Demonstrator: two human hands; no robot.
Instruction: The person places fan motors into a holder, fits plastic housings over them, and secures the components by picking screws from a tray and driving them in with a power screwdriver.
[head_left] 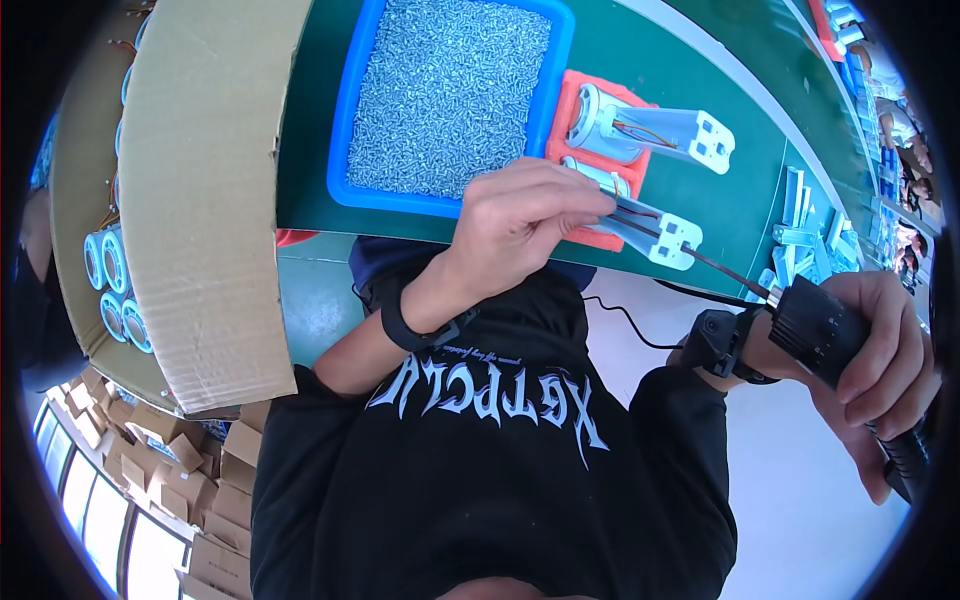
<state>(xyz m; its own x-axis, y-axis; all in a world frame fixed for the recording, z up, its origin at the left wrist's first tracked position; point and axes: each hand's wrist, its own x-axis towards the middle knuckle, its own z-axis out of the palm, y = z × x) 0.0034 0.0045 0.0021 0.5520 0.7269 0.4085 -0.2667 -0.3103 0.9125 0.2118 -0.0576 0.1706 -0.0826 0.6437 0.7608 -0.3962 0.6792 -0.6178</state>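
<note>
Black screwdriver (822,332) (ribbed, slim-shafted) reaches into the smooth white housing (678,243).

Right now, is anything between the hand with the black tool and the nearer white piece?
Nothing visible is in the way: the black tool in the right hand reaches the nearer white piece with its long bit. The left hand covers part of that piece's other end, hiding what lies underneath.

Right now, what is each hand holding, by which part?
Right hand: black screwdriver, by its handle. Left hand, over a white housing: cannot tell if it holds anything.
</note>
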